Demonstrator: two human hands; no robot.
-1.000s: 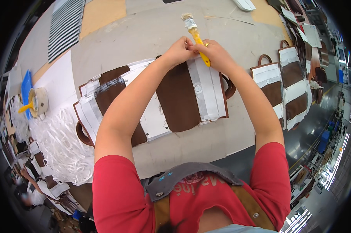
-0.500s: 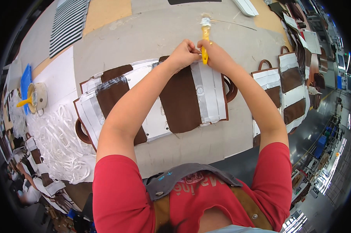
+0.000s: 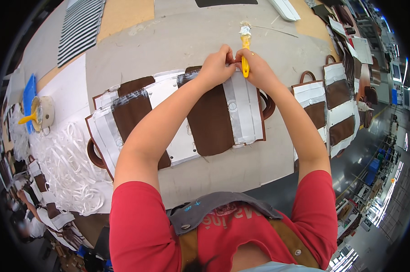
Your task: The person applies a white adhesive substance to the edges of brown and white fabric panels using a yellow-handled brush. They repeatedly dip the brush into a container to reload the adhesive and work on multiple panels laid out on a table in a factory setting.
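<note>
A flat bag panel point(image 3: 209, 120), brown and white with brown handles at both ends, lies across the table before me. Whitish glue is smeared over the upper ends of its brown strips. My left hand point(image 3: 217, 69) is closed in a pinch at the panel's far edge, right of the middle. Right beside it, my right hand point(image 3: 258, 72) grips a yellow-handled brush point(image 3: 246, 44), whose glue-coated bristles point away from me. The right thumb and forefinger also meet at that edge, near the left fingertips. What exactly lies between the fingertips is too small to make out.
At left stand a glue pot point(image 3: 46, 113) with a yellow-handled tool and a blue tray point(image 3: 30, 95). A heap of white strips point(image 3: 71, 167) lies nearer. More bag panels point(image 3: 311, 102) rest at right. Striped fabric point(image 3: 81, 29) lies far left. Another person sits at lower left.
Both hands have shifted slightly, their fingertips now closer together at the panel's far edge. The brush has moved a little to the right with my right hand. The panel stays put.
</note>
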